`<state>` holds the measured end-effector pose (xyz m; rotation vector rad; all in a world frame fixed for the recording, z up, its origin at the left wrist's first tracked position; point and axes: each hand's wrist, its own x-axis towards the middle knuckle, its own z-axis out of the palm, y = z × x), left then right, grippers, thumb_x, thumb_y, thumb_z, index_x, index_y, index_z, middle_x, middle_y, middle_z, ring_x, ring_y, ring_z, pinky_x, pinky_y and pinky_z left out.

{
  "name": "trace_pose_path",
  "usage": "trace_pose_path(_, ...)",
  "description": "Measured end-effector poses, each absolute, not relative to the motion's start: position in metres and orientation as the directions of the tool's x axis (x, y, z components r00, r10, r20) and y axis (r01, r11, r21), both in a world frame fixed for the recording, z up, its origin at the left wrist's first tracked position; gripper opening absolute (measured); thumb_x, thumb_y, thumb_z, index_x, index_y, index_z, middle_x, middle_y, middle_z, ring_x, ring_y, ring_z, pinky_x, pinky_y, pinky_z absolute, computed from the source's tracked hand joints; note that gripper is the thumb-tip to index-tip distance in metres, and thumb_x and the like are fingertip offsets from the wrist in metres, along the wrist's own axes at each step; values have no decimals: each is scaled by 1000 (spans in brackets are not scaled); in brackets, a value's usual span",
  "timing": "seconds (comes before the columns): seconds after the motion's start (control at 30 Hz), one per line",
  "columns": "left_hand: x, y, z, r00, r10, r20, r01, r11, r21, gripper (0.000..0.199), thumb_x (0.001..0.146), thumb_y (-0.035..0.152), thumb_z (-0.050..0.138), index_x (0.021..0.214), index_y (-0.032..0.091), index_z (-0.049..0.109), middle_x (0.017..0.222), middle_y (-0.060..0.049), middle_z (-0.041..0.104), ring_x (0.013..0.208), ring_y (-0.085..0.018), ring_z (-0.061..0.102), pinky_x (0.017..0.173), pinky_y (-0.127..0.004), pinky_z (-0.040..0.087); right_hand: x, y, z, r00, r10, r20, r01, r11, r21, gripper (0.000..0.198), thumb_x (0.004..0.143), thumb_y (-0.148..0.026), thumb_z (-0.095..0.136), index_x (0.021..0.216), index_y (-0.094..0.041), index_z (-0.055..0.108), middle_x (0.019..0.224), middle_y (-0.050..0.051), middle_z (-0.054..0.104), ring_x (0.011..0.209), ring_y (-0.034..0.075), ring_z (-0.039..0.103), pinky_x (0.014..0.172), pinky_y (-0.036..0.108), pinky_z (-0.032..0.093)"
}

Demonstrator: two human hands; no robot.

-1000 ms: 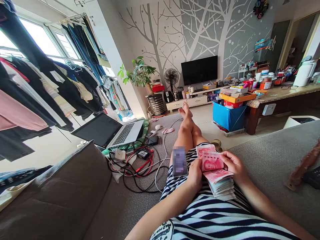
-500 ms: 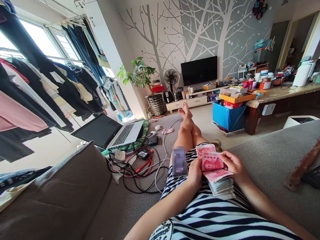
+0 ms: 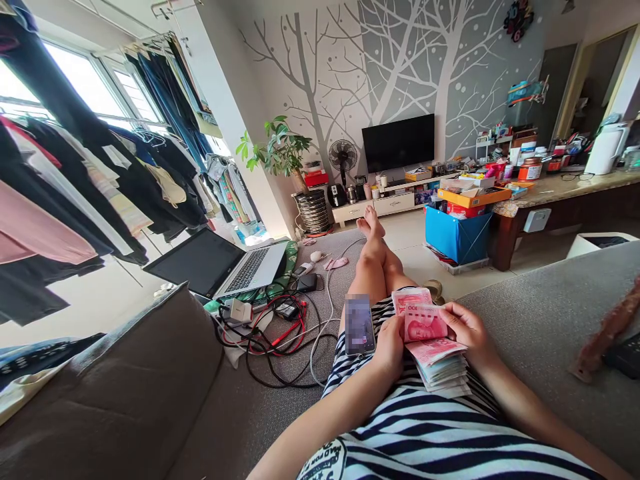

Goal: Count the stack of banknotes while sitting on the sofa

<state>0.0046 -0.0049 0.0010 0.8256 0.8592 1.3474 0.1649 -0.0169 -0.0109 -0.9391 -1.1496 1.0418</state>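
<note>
Between my two hands is a red 100 banknote [image 3: 425, 327], its face toward me. My left hand [image 3: 389, 345] is closed on the note's left edge, and my right hand [image 3: 465, 328] pinches its right edge. Just below it, a thick stack of banknotes [image 3: 443, 373] rests on my striped clothing, red notes on top and pale edges beneath. Beyond the held note, more red banknotes [image 3: 407, 297] lie on my lap. A phone [image 3: 360, 327] with a blurred screen lies on my thigh, left of my left hand.
Left of my legs, tangled cables [image 3: 285, 350] and a charger [image 3: 239, 311] lie on the grey sofa [image 3: 280, 407]. An open laptop [image 3: 250, 270] stands behind them. At the right are a blue box [image 3: 459, 233] and a cluttered table [image 3: 555, 190]. A dark object [image 3: 625, 355] lies at the far right.
</note>
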Motion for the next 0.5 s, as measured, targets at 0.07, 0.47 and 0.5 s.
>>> trace_pose_path(0.07,5,-6,3,32,998,-46,-466,55,883,18,66,35,73,59,19,65,66,-2,67,67,-18,55,69,-30,46,166,-17,-12,91,965,247,-146,259,-955,51,79,-69,74,78,-20,62,62,-4,48,55,13,41,50,26,32)
trace_pose_path(0.47,5,-8,7,6,999,-46,-439,44,897,19,65,35,71,57,19,65,64,-1,64,64,-17,52,66,-29,45,165,-17,-11,90,963,253,-139,264,-954,50,80,-69,73,77,-20,62,63,-3,49,55,14,42,51,26,33)
trace_pose_path(0.5,5,-8,6,9,999,-51,-442,50,896,19,65,35,72,57,19,65,63,0,64,64,-16,51,66,-29,45,165,-17,-11,91,963,255,-138,265,-954,50,80,-69,73,77,-20,62,63,-3,49,56,14,42,51,26,33)
